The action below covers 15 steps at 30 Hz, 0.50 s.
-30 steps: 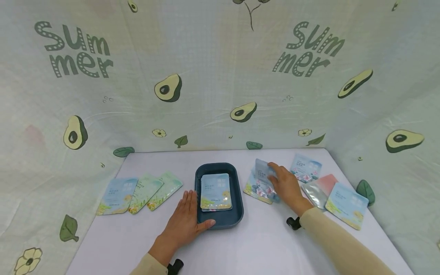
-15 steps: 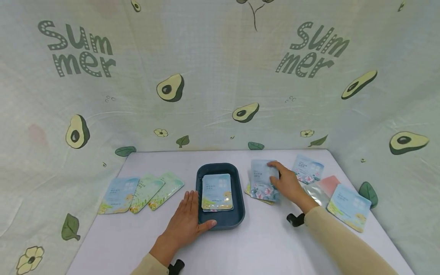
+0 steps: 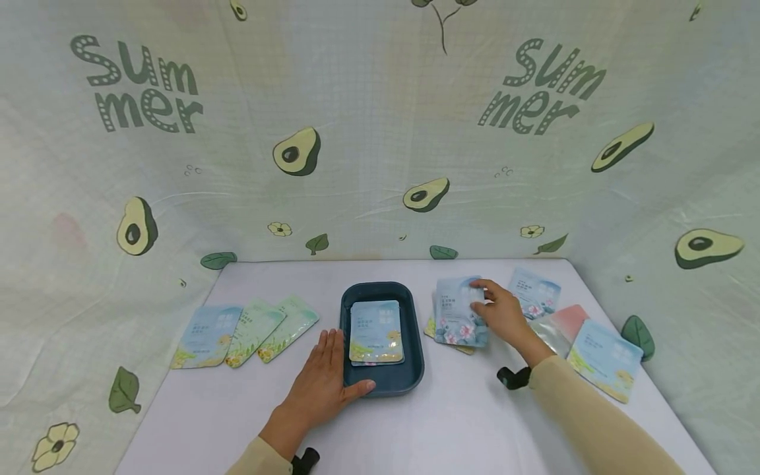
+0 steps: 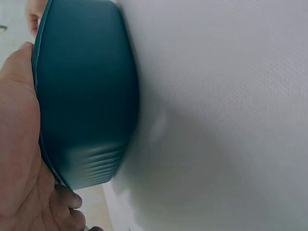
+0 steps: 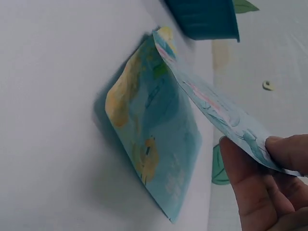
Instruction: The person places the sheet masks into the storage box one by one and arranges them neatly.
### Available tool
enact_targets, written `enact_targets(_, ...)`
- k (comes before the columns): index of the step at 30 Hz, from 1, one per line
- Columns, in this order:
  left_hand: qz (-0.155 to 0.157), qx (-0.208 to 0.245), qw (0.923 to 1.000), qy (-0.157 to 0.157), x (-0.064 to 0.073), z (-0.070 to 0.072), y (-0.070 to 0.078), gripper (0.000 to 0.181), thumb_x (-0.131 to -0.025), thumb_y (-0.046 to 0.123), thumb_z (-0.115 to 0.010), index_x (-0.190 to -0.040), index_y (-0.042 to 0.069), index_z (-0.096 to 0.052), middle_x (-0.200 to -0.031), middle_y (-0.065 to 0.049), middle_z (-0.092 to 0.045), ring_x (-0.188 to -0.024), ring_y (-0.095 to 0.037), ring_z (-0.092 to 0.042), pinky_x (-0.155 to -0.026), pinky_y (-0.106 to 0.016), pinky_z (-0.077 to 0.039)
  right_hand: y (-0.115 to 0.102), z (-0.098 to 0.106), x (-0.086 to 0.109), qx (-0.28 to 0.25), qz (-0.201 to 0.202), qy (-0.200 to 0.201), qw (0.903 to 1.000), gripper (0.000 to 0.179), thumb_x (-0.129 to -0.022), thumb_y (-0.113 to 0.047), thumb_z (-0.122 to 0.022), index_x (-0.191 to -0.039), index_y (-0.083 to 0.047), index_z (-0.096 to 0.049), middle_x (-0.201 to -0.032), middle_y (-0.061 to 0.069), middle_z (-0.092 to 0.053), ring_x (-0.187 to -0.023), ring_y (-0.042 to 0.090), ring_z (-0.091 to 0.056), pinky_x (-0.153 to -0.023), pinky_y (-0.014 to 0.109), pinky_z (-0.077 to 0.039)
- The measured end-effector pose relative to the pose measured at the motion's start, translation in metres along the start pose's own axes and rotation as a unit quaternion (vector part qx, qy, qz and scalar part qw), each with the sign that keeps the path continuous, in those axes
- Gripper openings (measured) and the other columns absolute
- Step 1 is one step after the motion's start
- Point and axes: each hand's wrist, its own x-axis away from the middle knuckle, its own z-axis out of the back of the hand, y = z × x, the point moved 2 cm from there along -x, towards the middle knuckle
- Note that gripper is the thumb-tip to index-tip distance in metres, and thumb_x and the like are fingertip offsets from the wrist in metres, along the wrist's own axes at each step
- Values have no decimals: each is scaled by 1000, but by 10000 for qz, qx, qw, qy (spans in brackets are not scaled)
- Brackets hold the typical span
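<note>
My right hand (image 3: 506,318) pinches the edge of a blue face mask sachet (image 3: 456,313) with pink flowers, thumb on one face and fingers on the other. In the right wrist view, the held sachet (image 5: 219,108) tilts above another blue and yellow sachet (image 5: 154,120) lying on the table. My left hand (image 3: 320,379) rests along the left rim of a dark teal tray (image 3: 382,381), its fingers straight and the thumb at the near left corner. Inside the tray lies a small stack of sachets, topped by a blue and yellow sachet (image 3: 375,330).
Left of the tray, a blue sachet (image 3: 204,336) and two green sachets (image 3: 287,328) overlap. Toward the right edge lie a floral blue sachet (image 3: 534,290), a silver and pink sachet (image 3: 561,326) and a blue and yellow sachet (image 3: 605,359). A printed cloth (image 3: 356,218) stands behind the table.
The sachet in my right hand has turned from a slant to face the head camera, then shifted slightly right. My left hand stays on the tray rim.
</note>
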Motion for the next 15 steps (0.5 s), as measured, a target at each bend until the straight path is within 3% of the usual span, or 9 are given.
enact_targets(4, 36, -52, 10000, 24, 0, -1, 0, 121, -92, 82, -54, -166, -6, -17, -173, -28, -19, -163, -43, -13, -129, -59, -24, -1, 6, -2, -552, -170, -123, 9983, 49, -104, -11, -67, -150, -12, -54, -153, 34, -48, -112, 41, -70, -68, 37, -60)
enact_targets(9, 60, -58, 10000, 36, 0, 0, 2, 120, -92, 78, -59, -166, -7, -17, -173, -28, -18, -163, -43, -13, -129, -60, -24, -8, 11, -2, -848, -97, -77, 9963, 49, -103, -10, -68, -150, -10, -54, -140, 29, -61, -101, 28, -69, -70, 34, -61)
enact_targets(15, 57, -1, 10000, 16, 1, 1, 4, 121, -92, 79, -60, -165, -8, -16, -173, -27, -17, -163, -42, -12, -129, -60, -23, -24, 14, -3, -1140, -71, -198, 9933, 51, -103, -12, -70, -150, -10, -53, -130, 26, -64, -88, 18, -67, -69, 33, -61)
